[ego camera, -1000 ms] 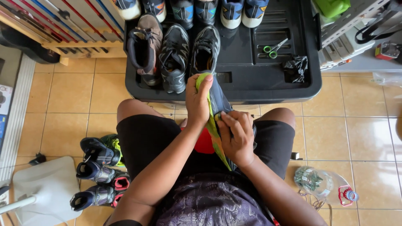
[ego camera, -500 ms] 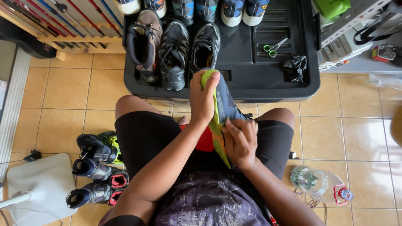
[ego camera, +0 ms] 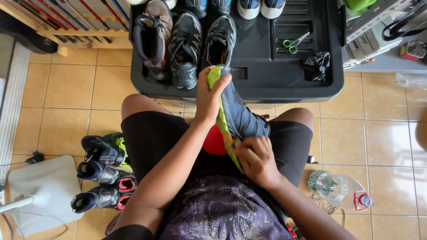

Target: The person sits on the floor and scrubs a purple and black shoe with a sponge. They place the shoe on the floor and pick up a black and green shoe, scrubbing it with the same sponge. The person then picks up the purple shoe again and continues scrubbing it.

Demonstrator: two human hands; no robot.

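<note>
A dark blue sports shoe (ego camera: 240, 116) with a yellow-green sole edge rests on its side over my lap, toe pointing away from me. My left hand (ego camera: 208, 95) clasps its toe end, thumb on the green sole. My right hand (ego camera: 254, 160) grips the heel end near the laces, fingers curled on it. A red object (ego camera: 214, 141) shows under the shoe between my thighs.
A black plastic tray (ego camera: 284, 84) in front of my knees carries several shoes (ego camera: 184, 46), green-handled scissors (ego camera: 294, 42) and a black crumpled bag (ego camera: 316, 66). More shoes (ego camera: 100, 171) lie on the tile floor at left beside a white fan base (ego camera: 42, 193). A plastic bottle (ego camera: 340, 190) lies at right.
The shoe has tipped further onto its side, and both hands have shifted slightly with it. The view has drifted a little.
</note>
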